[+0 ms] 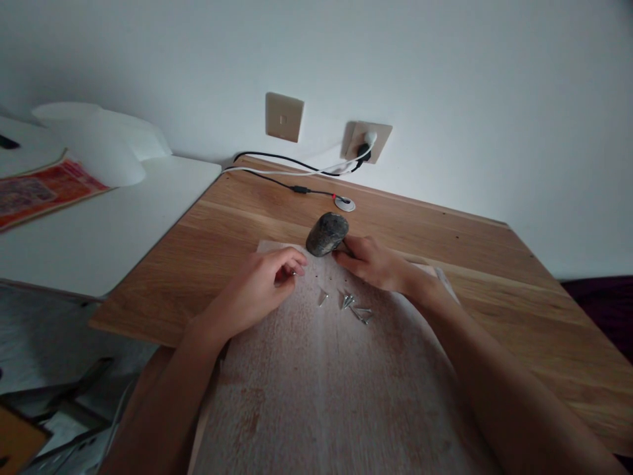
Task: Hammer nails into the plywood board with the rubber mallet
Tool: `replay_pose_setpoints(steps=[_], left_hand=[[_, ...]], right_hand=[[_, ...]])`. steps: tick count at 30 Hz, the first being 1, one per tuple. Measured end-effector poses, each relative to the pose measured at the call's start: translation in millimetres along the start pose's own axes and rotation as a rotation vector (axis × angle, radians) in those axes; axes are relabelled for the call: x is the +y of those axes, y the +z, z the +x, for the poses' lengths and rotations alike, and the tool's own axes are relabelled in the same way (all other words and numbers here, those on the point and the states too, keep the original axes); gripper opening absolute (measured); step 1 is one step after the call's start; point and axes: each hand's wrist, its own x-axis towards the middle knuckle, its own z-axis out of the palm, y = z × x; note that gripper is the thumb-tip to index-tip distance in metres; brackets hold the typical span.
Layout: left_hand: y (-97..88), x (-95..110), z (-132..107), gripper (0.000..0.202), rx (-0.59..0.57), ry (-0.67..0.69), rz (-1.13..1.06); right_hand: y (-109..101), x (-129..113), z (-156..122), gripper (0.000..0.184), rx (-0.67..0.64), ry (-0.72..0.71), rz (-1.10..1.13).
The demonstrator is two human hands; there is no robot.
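Note:
My right hand (368, 264) is closed around the handle end of a mallet; the handle is mostly hidden by the fingers. The mallet's thick, dark, worn head (326, 234) is at the far end of a pale wooden board (316, 382). Across from it, my left hand (271, 274) is curled above the board's left edge, pinching something small. A shiny tip shows between those fingers, looking like a screw (294, 273). Several silver screws (347, 301) lie loose on the board between my hands, with one single screw (323, 300) apart to the left. Small dark holes dot the board beyond them.
Under the board is a brown wooden tabletop (494, 316). Black and white cables (277, 171) run along its back to a wall socket (378, 142), near a round cable grommet (345, 204). At left stands a white table (163, 204) bearing a red-orange printed sheet (54, 191).

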Motion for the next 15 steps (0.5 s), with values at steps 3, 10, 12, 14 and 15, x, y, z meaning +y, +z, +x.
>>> replay_pose_setpoints(steps=[3,10,12,14,15], left_hand=[[1.0,-0.7,0.7,0.025,-0.005,0.000,-0.005],[3.6,0.5,3.2,0.016,0.014,0.022,-0.020],[4.0,-0.4,2.6,0.016,0.025,0.032,0.005],[4.0,-1.7,2.1,0.019,0.032,0.044,0.040],[3.9,-2.3,2.0,0.020,0.034,0.052,0.057]], right_hand=[[-0.6,-0.5,0.1,0.019,0.003,0.003,-0.006],[-0.3,-1.2,-0.1,0.020,0.004,0.009,-0.022],[-0.2,-1.4,-0.2,0.020,0.005,0.011,-0.025],[-0.2,-1.6,-0.2,0.020,0.001,0.014,-0.028],[-0.3,-1.7,-0.3,0.021,-0.001,0.016,-0.030]])
